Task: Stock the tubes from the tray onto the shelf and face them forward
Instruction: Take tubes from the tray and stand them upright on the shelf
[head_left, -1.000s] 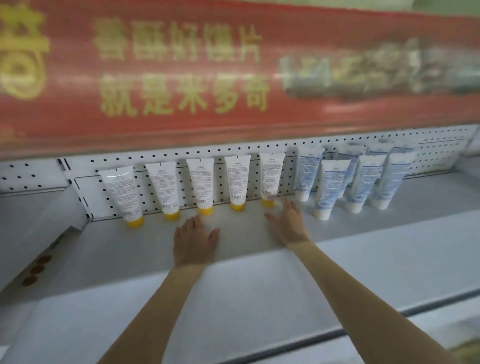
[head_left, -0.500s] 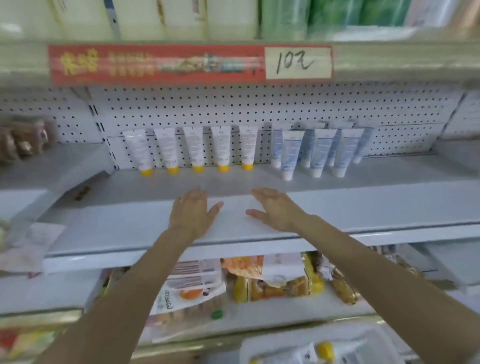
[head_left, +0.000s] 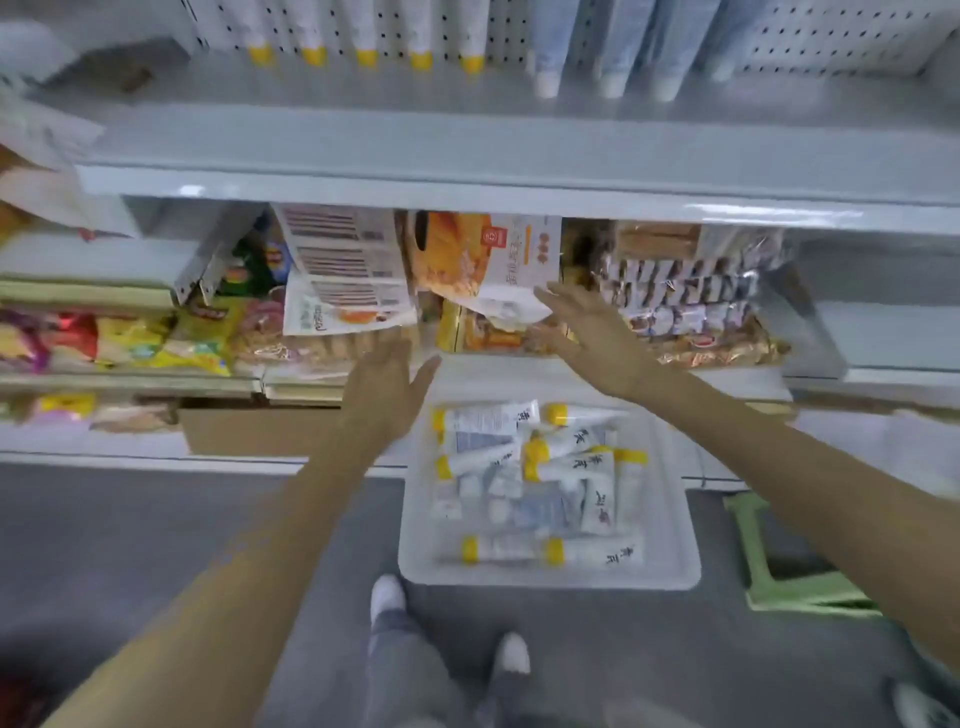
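Left hand (head_left: 382, 387): lowered off the shelf (head_left: 467, 150), flat, empty.
Right hand (head_left: 597, 338): likewise lowered, fingers straight, empty.
Tray (head_left: 672, 519): 6 o'clock, tubes (head_left: 483, 426) heaped inside.

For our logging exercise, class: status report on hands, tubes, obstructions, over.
Status: left hand, right hand open, empty. In tray, loose tubes heaped; yellow-capped tubes standing on shelf. Nothing seen blocking.

Lower shelf (head_left: 130, 383) crammed: yellow and red snack bags (head_left: 156, 343) left, wrapped biscuits (head_left: 685, 296) right. Cardboard box (head_left: 260, 431) beneath. Green stool (head_left: 769, 587) on grey floor (head_left: 130, 545), far right
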